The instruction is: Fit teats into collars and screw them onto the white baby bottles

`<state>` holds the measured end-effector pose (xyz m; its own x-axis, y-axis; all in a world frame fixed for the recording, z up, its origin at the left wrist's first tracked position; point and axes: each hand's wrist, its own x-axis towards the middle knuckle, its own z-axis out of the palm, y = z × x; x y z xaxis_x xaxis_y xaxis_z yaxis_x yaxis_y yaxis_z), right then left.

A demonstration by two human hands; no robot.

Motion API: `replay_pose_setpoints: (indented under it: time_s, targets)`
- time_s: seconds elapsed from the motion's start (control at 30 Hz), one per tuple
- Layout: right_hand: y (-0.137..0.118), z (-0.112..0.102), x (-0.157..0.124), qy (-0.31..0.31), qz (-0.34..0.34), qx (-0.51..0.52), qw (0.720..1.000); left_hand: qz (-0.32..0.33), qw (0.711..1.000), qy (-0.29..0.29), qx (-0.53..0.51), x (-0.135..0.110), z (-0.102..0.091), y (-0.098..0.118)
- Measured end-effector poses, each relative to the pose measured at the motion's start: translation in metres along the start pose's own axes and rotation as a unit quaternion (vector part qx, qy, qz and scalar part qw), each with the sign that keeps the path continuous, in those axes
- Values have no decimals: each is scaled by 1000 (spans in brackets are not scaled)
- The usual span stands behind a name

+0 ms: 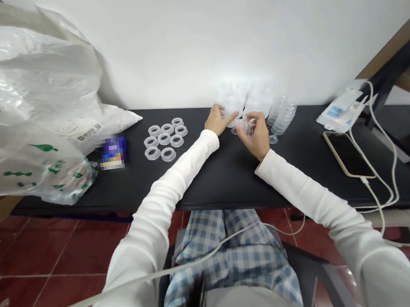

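At the back of the black table, my left hand (218,120) has its thumb and fingers apart. It lies against the left edge of some whitish translucent plastic (231,100) by the wall. My right hand (256,136) is closed, with its thumb and fingertips on a small clear plastic piece (246,126); its exact kind is too small to tell. Stacked clear plastic cups or lids (283,114) stand just right of that hand, with a small clear ring (272,139) in front. Farther left, several frosted plastic rings (164,139) lie in rows.
A big white plastic bag (33,71) and a clear bag with green print (54,167) fill the left end, beside a blue packet (116,150). On the right lie a phone (348,154), white cables (389,148) and a white-blue package (340,110). A wall (191,33) stands behind.
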<state>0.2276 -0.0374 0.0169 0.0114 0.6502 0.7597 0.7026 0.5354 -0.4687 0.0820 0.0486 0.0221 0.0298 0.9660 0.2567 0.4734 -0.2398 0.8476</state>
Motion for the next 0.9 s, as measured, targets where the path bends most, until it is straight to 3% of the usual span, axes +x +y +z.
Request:
replay_pose_setpoints:
  time_s: [0.17,0.3,0.43,0.53,0.73,0.9]
  targets:
    - [8,3,2,18,-35,18,999,83,996,38,-11,-6,4,-19]
    - [10,15,4,-10,-65,22,998,152,986,61,-21,-25,-27,-40]
    - [8,28,9,-20,-109,8,994,183,977,108,36,-41,-63,-52]
    - [6,26,9,-12,-128,-2,992,215,964,130,88,-45,-76,-55]
    - [11,8,8,-54,-130,28,990,296,940,90,144,-48,-79,-50]
    - [15,8,8,-112,-160,53,979,326,931,51,158,-51,-82,-45]
